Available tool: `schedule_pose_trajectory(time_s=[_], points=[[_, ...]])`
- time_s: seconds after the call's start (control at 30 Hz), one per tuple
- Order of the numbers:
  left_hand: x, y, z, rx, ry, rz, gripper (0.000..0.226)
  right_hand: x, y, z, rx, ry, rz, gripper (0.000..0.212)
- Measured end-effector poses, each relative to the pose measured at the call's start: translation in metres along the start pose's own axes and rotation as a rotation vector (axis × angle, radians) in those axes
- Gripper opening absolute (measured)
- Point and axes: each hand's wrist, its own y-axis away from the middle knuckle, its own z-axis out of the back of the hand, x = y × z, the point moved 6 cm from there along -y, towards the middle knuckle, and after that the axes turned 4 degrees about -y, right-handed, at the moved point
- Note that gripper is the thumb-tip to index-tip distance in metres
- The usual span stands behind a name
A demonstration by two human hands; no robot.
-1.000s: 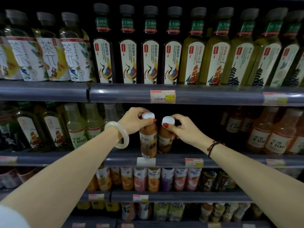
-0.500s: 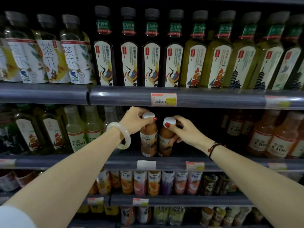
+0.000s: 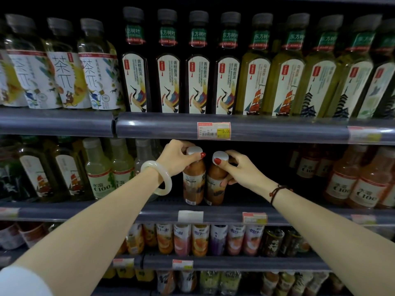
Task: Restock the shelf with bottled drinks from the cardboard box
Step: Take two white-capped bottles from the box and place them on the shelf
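Bottled drinks (image 3: 198, 184), two of them, brown with white caps, are seen side by side and touching at the front edge of the middle shelf (image 3: 106, 211). They're roughly at its centre, right above a blank white tag (image 3: 190, 216) clipped to that edge.

The left bottle (image 3: 192, 174) is held upright. Its cap and neck are wrapped from above by the left hand (image 3: 177, 159), thumb tip laid against the cap. The right bottle (image 3: 215, 182) is tipped a bit, cap face turned toward the camera. It's gripped by the right hand (image 3: 241, 169), thumb pressed on the cap and fingers curled round the body. Whether the bases are fully set down can't be told, tbh.

A chunky white bangle (image 3: 157, 177) is worn on the left wrist and a dark cord bracelet (image 3: 275, 192) on the right.

Same shelf: pale C100 bottles (image 3: 98, 174) are lined up toward the left end and orange C100 bottles (image 3: 363, 184) toward the right end. The orange ones are well apart from the pair, and a dark gap is left in between.

On the top shelf (image 3: 277, 130) tall tea bottles (image 3: 167, 67) are packed in a row. A price tag (image 3: 213, 130) reading 5.00 is stuck on its front edge just above the hands. Small juice bottles (image 3: 201, 240) are ranked on the shelf below.
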Motion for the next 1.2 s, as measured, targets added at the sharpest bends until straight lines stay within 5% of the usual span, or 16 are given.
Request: schedule_pose_trajectory(time_s=[0.4, 0.67, 0.87, 1.2], points=[[0.007, 0.001, -0.006, 0.021, 0.029, 0.030, 0.018, -0.007, -0.006, 0.002, -0.009, -0.029, -0.021, 0.036], [0.039, 0.007, -0.019, -0.024, 0.034, 0.125, 0.078, -0.042, -0.005, -0.009, 0.001, -0.079, -0.083, 0.071], [0.077, 0.019, -0.040, 0.015, -0.014, 0.273, 0.066, -0.074, -0.010, -0.014, 0.010, 0.032, -0.191, 0.055], [0.106, 0.001, -0.045, 0.045, -0.085, 0.325, 0.068, -0.091, -0.041, -0.023, -0.041, 0.061, -0.129, 0.058]])
